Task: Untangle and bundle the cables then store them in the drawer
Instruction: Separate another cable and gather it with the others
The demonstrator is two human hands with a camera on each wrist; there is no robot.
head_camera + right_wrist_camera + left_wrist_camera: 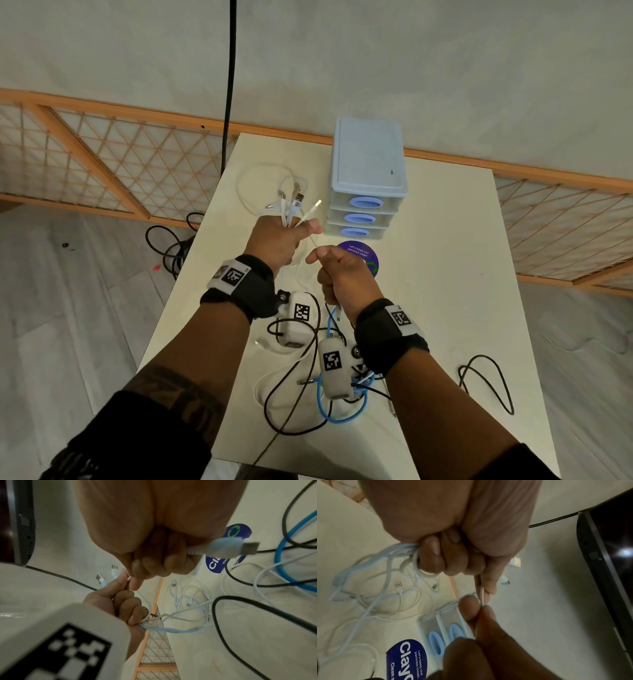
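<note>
My left hand [289, 236] is raised over the cream table [445, 274] and grips a bundle of white cables [291, 205], their USB plugs sticking up out of the fist. The loose loops [388, 577] hang from the fist down to the table. My right hand [322, 257] is just right of it and pinches a thin white cable [482, 595] that runs taut between both hands. A pale plug [226, 547] pokes out of the right fist. The light-blue drawer unit [368, 178] stands behind the hands, all three drawers closed.
A tangle of black cables [291, 404] and a blue cable [323, 407] lies on the near table under my wrists. A black loop [486, 383] hangs over the right edge. A purple round sticker [359, 255] sits before the drawers. A black cord [229, 102] hangs at the wall.
</note>
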